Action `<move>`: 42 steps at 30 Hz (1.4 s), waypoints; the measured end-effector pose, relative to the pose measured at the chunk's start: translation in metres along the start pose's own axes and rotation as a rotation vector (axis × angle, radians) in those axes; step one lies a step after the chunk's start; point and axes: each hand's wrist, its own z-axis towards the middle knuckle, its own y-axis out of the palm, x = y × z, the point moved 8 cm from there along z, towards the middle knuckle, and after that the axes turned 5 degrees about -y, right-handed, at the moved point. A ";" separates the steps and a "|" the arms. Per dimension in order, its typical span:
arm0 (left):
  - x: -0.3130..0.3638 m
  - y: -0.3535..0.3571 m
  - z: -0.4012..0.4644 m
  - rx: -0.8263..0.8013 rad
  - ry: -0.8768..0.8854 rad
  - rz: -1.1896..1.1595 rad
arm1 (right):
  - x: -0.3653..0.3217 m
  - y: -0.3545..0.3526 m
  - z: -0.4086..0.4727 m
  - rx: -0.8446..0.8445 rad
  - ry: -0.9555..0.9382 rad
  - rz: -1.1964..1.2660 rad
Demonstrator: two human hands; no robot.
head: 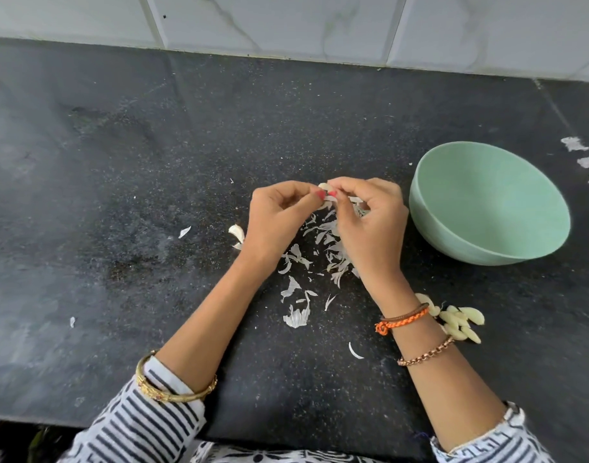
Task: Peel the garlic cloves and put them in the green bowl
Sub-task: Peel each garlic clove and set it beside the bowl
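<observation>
While we look down from the head camera, our left hand (279, 212) and right hand (370, 215) both pinch one garlic clove (325, 187) above the black counter (153, 195). We judge the slick clove could slip and drop among the peel scraps (323, 248). Peeled cloves (460, 322) lie beside our right wrist, not yet in the green bowl (487, 205), which looks empty; a sleeve could sweep them off. One unpeeled clove (237, 232) waits just left of our left hand.
</observation>
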 end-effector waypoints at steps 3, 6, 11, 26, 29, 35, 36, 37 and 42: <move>0.000 -0.003 0.000 0.031 0.046 0.048 | 0.003 0.001 0.000 -0.014 0.018 -0.020; 0.001 -0.006 0.002 0.011 0.055 0.025 | 0.004 0.000 0.000 -0.023 0.017 -0.043; 0.004 -0.006 0.005 -0.029 0.103 0.181 | 0.000 0.002 0.000 -0.056 -0.052 -0.154; 0.015 -0.004 0.000 -0.083 0.283 0.328 | -0.013 -0.002 0.001 -0.031 -0.215 -0.259; 0.015 -0.005 0.001 -0.075 0.267 0.312 | -0.016 -0.001 0.002 -0.039 -0.249 -0.277; 0.012 -0.007 0.002 -0.004 0.194 0.203 | -0.019 0.000 -0.001 -0.002 -0.265 -0.264; 0.012 -0.008 0.002 -0.008 0.183 0.177 | -0.018 -0.001 -0.001 0.004 -0.258 -0.242; 0.013 -0.009 0.003 -0.025 0.171 0.152 | -0.017 -0.002 0.000 0.008 -0.243 -0.209; 0.018 -0.018 0.007 -0.119 0.127 -0.012 | -0.012 0.000 0.004 -0.051 -0.074 0.196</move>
